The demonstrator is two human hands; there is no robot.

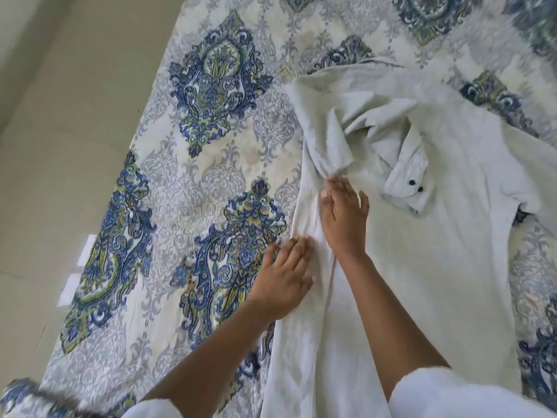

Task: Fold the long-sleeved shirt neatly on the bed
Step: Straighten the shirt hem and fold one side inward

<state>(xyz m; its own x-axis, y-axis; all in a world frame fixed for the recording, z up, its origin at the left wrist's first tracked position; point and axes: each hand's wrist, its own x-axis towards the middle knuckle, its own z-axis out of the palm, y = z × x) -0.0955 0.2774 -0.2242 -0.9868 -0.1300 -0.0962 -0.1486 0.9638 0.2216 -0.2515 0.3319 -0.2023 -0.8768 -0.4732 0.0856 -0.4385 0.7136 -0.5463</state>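
Left hand (286, 276) and right hand (345, 218), fingers straight, press flat on the shirt (422, 267).

A pale shirt (422, 267) of matt woven cloth, faintly slubbed and creased, lies on a bed (211, 146) dressed in printed fabric that looks soft and dull. On the shirt's cuff (398, 191), two dark buttons (410, 183) show a hard, slightly glossy finish. Left of the shirt, beyond the bed's edge, the floor (45, 176) is smooth pale tile with a low sheen.
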